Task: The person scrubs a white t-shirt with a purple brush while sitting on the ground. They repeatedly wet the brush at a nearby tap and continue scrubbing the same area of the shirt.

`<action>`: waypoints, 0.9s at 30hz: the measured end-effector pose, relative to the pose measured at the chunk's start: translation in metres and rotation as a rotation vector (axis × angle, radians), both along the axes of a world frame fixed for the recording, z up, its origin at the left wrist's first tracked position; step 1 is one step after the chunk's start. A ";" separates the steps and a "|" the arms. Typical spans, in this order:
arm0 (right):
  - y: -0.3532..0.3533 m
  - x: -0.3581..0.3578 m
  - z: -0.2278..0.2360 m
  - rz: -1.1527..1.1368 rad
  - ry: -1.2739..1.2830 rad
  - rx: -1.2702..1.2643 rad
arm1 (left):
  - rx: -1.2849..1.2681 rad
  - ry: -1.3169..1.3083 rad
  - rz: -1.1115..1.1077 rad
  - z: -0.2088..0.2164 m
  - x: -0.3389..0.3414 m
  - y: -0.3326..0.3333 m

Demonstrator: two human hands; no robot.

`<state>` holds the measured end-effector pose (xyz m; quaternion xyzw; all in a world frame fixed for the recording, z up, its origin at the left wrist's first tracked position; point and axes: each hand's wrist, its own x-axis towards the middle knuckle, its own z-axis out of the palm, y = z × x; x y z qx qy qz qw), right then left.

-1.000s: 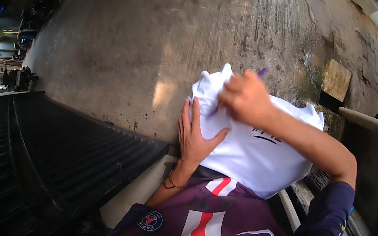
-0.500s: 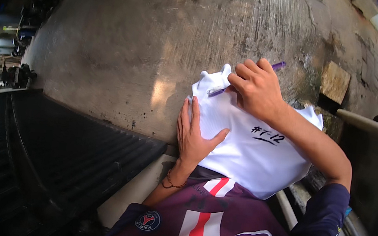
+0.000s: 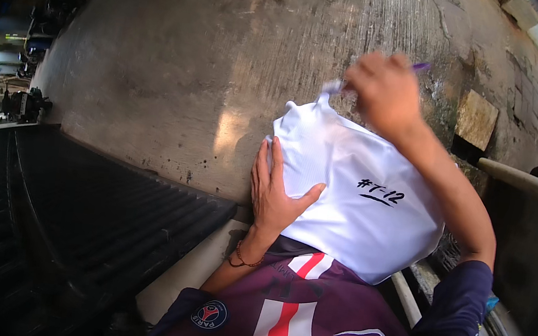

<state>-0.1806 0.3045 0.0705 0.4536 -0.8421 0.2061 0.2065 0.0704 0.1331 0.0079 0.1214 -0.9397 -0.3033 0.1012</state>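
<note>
A white cloth (image 3: 348,227) with black handwriting is spread over my lap, its far edge bunched into small peaks. My left hand (image 3: 280,199) lies flat on the cloth's left side, fingers stretched and thumb apart. Above the far edge of the cloth, my right hand (image 3: 387,92) is closed around a purple toothbrush (image 3: 421,66). Its bristle end points left, close to the topmost peak of cloth; motion blurs it, and I cannot tell whether it touches. The middle of the handle is hidden in my fingers.
Rough, stained concrete ground (image 3: 182,58) stretches ahead. A black ribbed panel (image 3: 112,203) stands close on my left. To the right are a stone block (image 3: 477,119) and a pale bar (image 3: 511,171). Dark machinery (image 3: 27,104) shows at the far left.
My right hand has moved away from me and slightly right with the toothbrush, whose head has left the cloth's surface for its far edge. The left hand stays in place.
</note>
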 end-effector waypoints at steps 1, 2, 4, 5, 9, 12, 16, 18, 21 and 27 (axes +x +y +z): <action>0.011 -0.017 0.010 -0.112 -0.025 -0.002 | 0.006 0.005 -0.017 0.002 -0.001 0.000; 0.016 -0.023 0.024 -0.160 -0.187 -0.028 | 0.028 0.039 0.000 0.001 -0.001 0.000; 0.020 -0.019 0.033 -0.102 -0.225 -0.065 | 0.067 0.085 0.037 0.001 0.007 -0.001; 0.021 -0.012 0.033 -0.045 -0.312 -0.061 | 0.081 0.106 0.020 0.003 0.008 -0.002; 0.022 0.004 0.032 0.169 -0.546 -0.093 | 0.074 0.168 -0.055 0.018 0.004 -0.013; 0.023 0.002 0.029 0.251 -0.570 -0.078 | -0.004 0.138 -0.088 0.022 -0.012 -0.013; 0.016 0.002 0.025 0.304 -0.538 -0.045 | 0.111 0.047 -0.064 0.010 -0.011 -0.011; 0.012 0.004 0.022 0.302 -0.517 -0.008 | 0.121 0.047 -0.065 0.008 -0.010 -0.012; 0.002 0.004 0.020 0.332 -0.501 0.035 | 0.116 0.049 -0.074 0.009 -0.011 -0.011; -0.016 0.022 0.021 0.461 -0.471 0.148 | 0.054 0.080 -0.083 0.008 -0.006 -0.006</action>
